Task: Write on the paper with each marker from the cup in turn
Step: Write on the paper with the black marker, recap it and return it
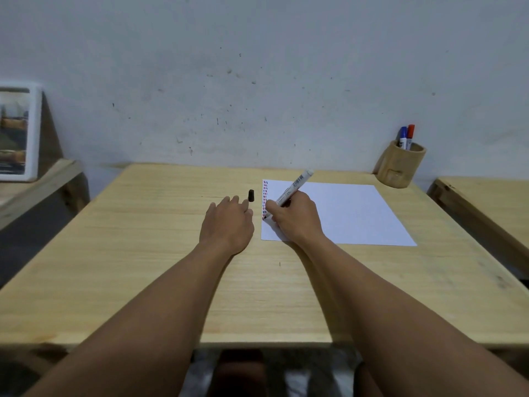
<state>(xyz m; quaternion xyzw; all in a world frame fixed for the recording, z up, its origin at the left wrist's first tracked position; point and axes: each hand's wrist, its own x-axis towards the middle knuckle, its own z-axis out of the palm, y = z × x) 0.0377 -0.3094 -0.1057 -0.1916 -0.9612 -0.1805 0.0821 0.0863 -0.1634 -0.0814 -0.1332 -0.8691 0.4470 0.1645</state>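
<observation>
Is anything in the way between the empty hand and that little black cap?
No. The left hand lies flat on the table, and the black cap stands just past its fingers with only bare wood between.

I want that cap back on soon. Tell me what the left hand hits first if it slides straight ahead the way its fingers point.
Probably the black cap: it stands on the table just beyond the left hand fingertips, slightly right of their line.

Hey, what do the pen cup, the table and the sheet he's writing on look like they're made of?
Cup: looks like carved wood or bamboo, pale tan with a matte finish and a notch cut in its side. Table: light wood, probably pine; long grain lines show and there is little sheen. Sheet: plain white paper, thin and flat, matte, with coloured marks down its left edge.
</observation>
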